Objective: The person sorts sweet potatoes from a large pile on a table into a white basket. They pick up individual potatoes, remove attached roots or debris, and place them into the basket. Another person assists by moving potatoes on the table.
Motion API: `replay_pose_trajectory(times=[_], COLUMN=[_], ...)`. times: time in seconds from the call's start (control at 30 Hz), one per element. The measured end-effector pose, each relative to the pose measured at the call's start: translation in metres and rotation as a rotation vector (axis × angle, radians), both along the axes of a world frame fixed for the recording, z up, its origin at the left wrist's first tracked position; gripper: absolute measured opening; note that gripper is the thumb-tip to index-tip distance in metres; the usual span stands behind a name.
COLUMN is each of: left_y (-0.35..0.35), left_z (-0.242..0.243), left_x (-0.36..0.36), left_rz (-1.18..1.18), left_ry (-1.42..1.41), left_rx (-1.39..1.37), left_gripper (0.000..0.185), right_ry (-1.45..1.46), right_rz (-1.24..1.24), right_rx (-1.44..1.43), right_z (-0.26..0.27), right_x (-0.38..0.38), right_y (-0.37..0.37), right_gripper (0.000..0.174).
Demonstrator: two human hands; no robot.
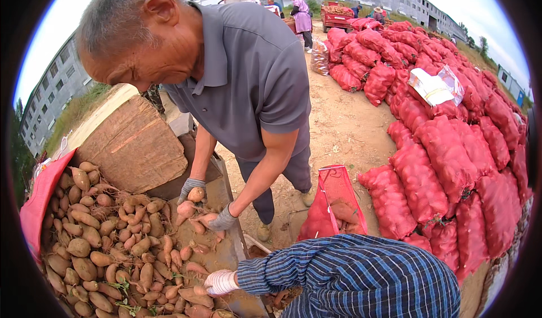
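Observation:
My right hand, in a white striped glove, reaches over the near edge of a heap of sweet potatoes. Its fingers are turned away from view, against the end of one sweet potato; whether they grip it is hidden. The blue striped sleeve covers much of the lower right. My left hand is out of view. Across the bed, a co-worker's grey-gloved hands hold sweet potatoes, among them a round one and a pinkish one.
A wooden board and red mesh border the heap. An upright, partly filled red mesh sack stands beside the bed. Many full red sacks are piled at right, with white bags on top. More people and a red cart are behind.

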State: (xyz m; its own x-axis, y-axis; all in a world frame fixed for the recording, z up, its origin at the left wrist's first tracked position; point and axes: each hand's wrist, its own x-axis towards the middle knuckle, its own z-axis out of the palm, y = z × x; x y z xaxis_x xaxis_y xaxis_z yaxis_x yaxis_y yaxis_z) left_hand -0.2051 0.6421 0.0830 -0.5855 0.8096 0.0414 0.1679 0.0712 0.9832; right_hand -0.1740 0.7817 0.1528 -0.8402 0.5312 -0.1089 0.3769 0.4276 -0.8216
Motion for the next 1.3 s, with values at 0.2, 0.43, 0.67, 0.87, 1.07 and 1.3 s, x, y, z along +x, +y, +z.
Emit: replay_pose_trajectory(times=[0.2,0.43,0.67,0.87,1.07,1.3], left_y=[-0.012,-0.037,-0.034,-0.093,-0.128,-0.232], left_z=[0.019,0.053,0.052,0.087,0.072,0.043], left_x=[0.006,-0.016,-0.013,-0.002,0.025,0.124], left_rz=[-0.092,-0.265,-0.423,0.02,0.268,0.791], left_ry=[-0.101,-0.391,-1.276,-1.301,-1.28,-1.361], left_rx=[0.033,0.141,0.585,0.476,0.272,0.84], left_gripper=[0.063,0.06,0.055,0.069,0.099,0.079], right_ry=[-0.028,-0.052,0.356,0.128,-0.012,-0.176], right_rz=[0.19,0.232,0.016,-0.02,0.442,0.868], right_rx=[0.213,-0.147,-0.5,-0.446,-0.46,-0.095], right_z=[0.017,0.027,0.057,0.044,0.035,-0.044], right_x=[0.095,0.139,0.137,0.101,0.086,0.113], right_y=[-0.031,-0.047,-0.06,-0.035,-0.058,-0.065], right_gripper=[0.028,0.035,0.035,0.051,0.085,0.049])
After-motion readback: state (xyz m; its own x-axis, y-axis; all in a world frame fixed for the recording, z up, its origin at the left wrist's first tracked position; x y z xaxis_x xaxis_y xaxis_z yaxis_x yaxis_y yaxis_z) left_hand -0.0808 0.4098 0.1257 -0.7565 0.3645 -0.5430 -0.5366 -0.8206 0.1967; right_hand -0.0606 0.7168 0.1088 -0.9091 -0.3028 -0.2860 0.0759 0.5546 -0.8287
